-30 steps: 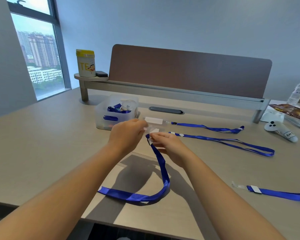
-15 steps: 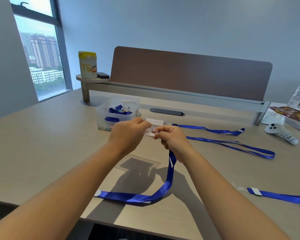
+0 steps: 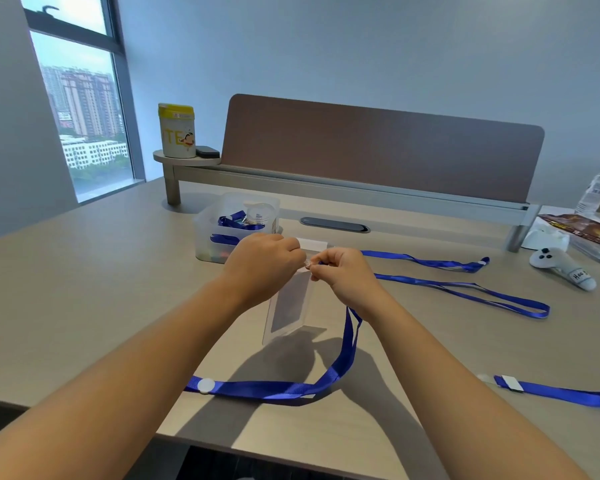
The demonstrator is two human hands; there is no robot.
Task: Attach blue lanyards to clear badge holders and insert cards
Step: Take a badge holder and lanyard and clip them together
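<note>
left hand [image 3: 262, 263]: curled into a loose fist above the desk, thumb and forefinger pinched on the top edge of the clear badge holder [image 3: 290, 306].
right hand [image 3: 343, 275]: fingers bunched tight, pinching the clip end of the blue lanyard [image 3: 347, 351] right against the holder's top edge; the small metal clip is mostly hidden by the fingertips.
clear badge holder: a soft, glossy, see-through plastic sleeve, upright rectangle with rounded corners, hanging from the pinch with its bottom edge at the desk; whether a card is inside cannot be told.
blue lanyard: flat woven satin ribbon, falling from the right hand in a doubled strap and lying in a shallow curve along the near desk edge, with a round white plastic button [image 3: 205, 386] at its left end.
desk [image 3: 84, 289]: smooth matte beige laminate.
finished pieces: two more blue lanyards [image 3: 465, 292] lie stretched out to the right, a third [image 3: 561, 391] at the near right edge with a white tab.
storage bin [image 3: 236, 226]: frosted translucent plastic box with rounded corners, just beyond the hands, holding coiled blue straps.
far shelf: a cylindrical yellow-lidded canister [image 3: 176, 135] stands beside a brown divider panel [image 3: 378, 150].
</note>
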